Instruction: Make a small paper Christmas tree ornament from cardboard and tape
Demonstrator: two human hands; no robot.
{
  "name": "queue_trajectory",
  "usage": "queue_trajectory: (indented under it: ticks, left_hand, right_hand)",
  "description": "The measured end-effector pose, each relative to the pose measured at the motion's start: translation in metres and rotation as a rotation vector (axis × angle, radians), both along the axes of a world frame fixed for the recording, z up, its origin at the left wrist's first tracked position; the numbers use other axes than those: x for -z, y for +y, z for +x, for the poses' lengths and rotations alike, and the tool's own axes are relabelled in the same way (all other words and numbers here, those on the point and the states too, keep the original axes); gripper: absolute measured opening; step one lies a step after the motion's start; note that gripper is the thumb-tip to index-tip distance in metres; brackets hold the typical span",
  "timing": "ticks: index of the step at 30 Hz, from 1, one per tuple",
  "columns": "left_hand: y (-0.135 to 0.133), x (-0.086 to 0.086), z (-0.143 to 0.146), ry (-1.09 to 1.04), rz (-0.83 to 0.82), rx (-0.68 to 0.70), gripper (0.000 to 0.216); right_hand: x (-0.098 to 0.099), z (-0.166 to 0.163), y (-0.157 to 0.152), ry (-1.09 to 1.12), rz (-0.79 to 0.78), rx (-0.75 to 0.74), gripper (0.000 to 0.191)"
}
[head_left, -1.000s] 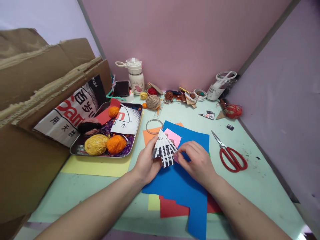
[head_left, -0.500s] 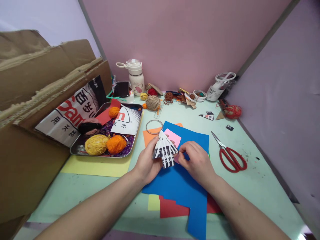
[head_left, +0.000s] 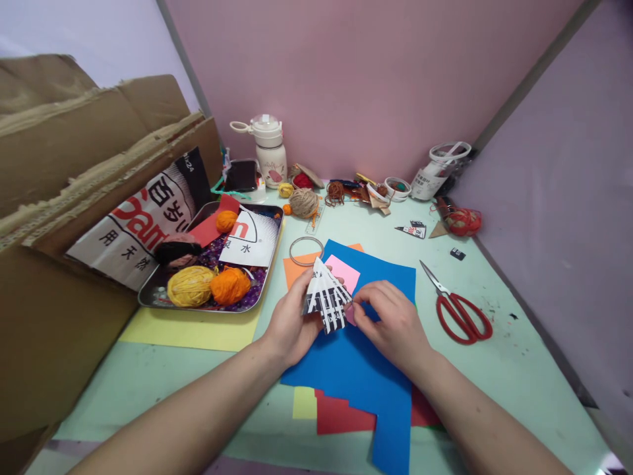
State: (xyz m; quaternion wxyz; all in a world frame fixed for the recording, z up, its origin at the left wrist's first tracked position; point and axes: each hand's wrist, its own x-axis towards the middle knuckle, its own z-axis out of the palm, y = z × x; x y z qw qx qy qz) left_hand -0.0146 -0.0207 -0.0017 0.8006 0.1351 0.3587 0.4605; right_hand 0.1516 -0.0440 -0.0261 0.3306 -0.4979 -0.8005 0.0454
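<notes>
My left hand [head_left: 291, 323] grips a folded piece of black-and-white printed paper [head_left: 326, 298], cut into strips, and holds it just above a blue paper sheet [head_left: 363, 359]. My right hand [head_left: 393, 323] pinches the right edge of the same folded piece with thumb and fingertips. Under the blue sheet lie a pink sheet [head_left: 346, 272], an orange sheet [head_left: 294, 267], a red sheet [head_left: 341, 415] and a yellow scrap [head_left: 304, 402].
Red scissors [head_left: 457, 307] lie right of the sheets. A metal tray [head_left: 270, 260] with yarn balls sits at the left beside cardboard boxes [head_left: 74, 198]. A wire ring [head_left: 305, 249], twine ball [head_left: 303, 202], white bottle [head_left: 270, 150], a jar [head_left: 438, 168] and small clutter line the back.
My right hand's fingers shifted slightly along the edge of the folded paper. The camera view drifted a little; everything else stays put.
</notes>
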Motion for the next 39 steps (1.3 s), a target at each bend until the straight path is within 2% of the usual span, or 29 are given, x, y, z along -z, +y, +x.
queue_trajectory:
  ticks: [12,25,39]
  left_hand:
    - [-0.0026,0.0028,0.0012,0.031,0.042,-0.007,0.024]
    - [-0.0003,0.0029,-0.0013,0.008,0.032,-0.003,0.026]
    - [-0.0032,0.0027,-0.0001,0.052,0.077,0.003,0.025]
  right_hand:
    - [0.0042,-0.0032,0.0031,-0.085,0.008,0.032,0.012]
    - [0.0002,-0.0007,0.0,0.03,-0.055,0.0,0.008]
    - [0.0017,-0.0016,0.0018,-0.069,-0.016,0.011,0.01]
